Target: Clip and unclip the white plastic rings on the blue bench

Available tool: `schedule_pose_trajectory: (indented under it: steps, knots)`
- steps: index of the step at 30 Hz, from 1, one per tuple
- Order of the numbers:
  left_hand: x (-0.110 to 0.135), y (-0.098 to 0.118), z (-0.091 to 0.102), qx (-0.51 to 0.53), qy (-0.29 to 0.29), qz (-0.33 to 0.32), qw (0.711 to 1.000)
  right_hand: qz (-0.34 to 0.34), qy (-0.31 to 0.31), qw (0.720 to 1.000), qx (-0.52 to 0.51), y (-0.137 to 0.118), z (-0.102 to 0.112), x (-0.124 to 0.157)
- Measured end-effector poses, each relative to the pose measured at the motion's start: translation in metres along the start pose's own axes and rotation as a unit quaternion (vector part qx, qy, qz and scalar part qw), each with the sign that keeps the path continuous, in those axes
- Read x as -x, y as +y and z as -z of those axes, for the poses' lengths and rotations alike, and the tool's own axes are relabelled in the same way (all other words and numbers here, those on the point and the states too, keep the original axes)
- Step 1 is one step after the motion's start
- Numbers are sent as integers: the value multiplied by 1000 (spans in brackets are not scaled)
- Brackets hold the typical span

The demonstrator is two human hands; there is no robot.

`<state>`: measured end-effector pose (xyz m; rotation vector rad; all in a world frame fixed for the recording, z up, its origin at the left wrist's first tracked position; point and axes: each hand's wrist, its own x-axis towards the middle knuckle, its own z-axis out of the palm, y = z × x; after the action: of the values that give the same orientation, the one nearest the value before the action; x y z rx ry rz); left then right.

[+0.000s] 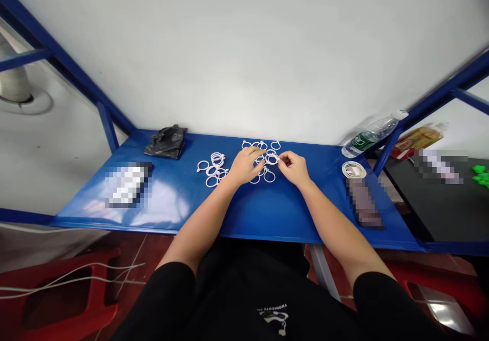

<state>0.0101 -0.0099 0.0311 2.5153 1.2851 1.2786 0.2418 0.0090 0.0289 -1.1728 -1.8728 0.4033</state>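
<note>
Several white plastic rings lie on a blue table (267, 213). One heap of rings (213, 169) sits left of my hands, and another group of rings (263, 146) lies just beyond them. My left hand (244, 165) and my right hand (294, 168) meet at the middle of the table. Between them they pinch one white ring (271, 159), with the fingers of both hands closed on its rim. More rings lie under and around my fingers.
A crumpled black bag (167, 141) lies at the back left, a blurred flat item (127, 184) nearer left. A water bottle (372, 134) lies on its side at the back right, with a white coil (353, 169) and a blurred dark item (363, 202) below it. Red stools (57, 300) stand under the table.
</note>
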Motion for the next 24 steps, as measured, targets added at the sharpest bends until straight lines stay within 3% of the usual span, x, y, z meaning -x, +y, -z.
schedule_pose_trajectory:
  steps: [10, 19, 24]
  knots:
    - [2, 3, -13, 3, -5, -23, 1000, 40, -18, 999, -27, -10, -8, 6]
    - [0, 2, -12, 33, -14, -8, 999, 15, -28, 996, -86, -15, -10, 6]
    - [0, 2, -12, 30, 3, 2, 1000, -36, -62, 987, -145, -8, -15, 6]
